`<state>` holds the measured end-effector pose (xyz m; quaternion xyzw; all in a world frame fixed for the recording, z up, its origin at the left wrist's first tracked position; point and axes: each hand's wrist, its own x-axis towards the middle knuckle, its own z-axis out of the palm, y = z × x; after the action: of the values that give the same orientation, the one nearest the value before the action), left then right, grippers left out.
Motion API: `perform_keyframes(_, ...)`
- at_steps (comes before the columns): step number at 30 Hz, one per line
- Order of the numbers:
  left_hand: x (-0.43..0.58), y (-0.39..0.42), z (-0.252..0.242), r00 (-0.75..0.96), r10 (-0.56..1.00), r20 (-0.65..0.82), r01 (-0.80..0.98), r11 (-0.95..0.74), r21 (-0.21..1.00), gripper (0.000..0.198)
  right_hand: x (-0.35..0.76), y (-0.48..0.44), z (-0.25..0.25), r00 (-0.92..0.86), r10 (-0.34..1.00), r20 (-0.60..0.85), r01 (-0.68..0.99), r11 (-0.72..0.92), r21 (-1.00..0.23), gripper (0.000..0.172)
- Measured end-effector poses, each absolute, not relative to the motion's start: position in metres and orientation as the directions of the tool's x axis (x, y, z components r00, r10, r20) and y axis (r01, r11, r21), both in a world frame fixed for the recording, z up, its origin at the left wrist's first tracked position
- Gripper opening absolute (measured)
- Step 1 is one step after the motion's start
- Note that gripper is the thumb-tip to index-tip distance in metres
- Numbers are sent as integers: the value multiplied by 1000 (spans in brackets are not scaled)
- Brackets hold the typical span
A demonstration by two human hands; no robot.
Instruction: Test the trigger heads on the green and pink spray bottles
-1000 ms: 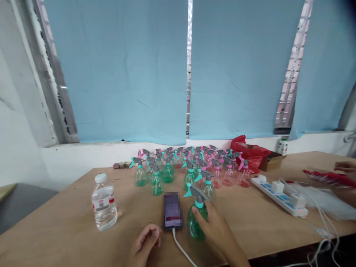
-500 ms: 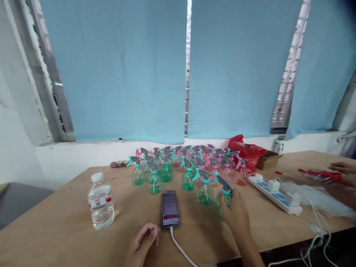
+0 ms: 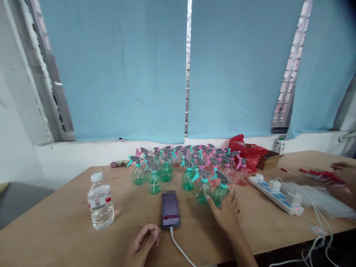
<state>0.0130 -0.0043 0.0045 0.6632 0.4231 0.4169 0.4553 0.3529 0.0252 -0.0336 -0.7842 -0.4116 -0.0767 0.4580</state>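
Observation:
My right hand is at the front right of a group of spray bottles, its thumb and fingers apart around the lower part of a green spray bottle. That bottle stands upright with a grey and turquoise trigger head, beside another green spray bottle. Whether the fingertips still touch it is hard to make out. My left hand rests on the table with loosely curled fingers and nothing visible in them. Just right of it lies a phone with a white charging cable plugged in.
Several green and pink spray bottles crowd the table's back. A water bottle stands left. To the right are a power strip, plastic bags, red-tipped sticks, a red bag, a carton and another person's hand.
The green spray bottle has shifted slightly left, closer to its neighbour. My right hand has loosened from around its neck and moved lower and left. My left hand stays put.

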Motion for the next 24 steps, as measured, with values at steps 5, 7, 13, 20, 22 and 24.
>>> perform_keyframes(5, 13, -5, 5, 301, 940, 159, 197, -224, 954, 55, 346, 29, -34, 645, 546, 535, 752, -328, -572, 130)
perform_keyframes(7, 13, -6, 6, 300, 941, 158, 191, -221, 956, 53, 348, 31, -34, 644, 544, 538, 757, -354, -549, 126)
perform_keyframes(13, 14, -7, 7, 273, 950, 154, 174, -206, 963, 55, 352, 32, -38, 607, 577, 546, 786, -334, -520, 124)
perform_keyframes(20, 17, 16, 13, 175, 978, 110, 68, -123, 990, 47, 349, 23, -26, 617, 556, 556, 770, -284, -571, 122)
perform_keyframes(22, 19, 38, 17, 127, 984, 127, 79, -138, 987, 48, 345, 18, -14, 618, 526, 585, 764, -228, -603, 121)
perform_keyframes(24, 20, 66, 20, 44, 975, 219, 139, -223, 965, 50, 340, 12, -1, 604, 452, 657, 769, -114, -629, 115)
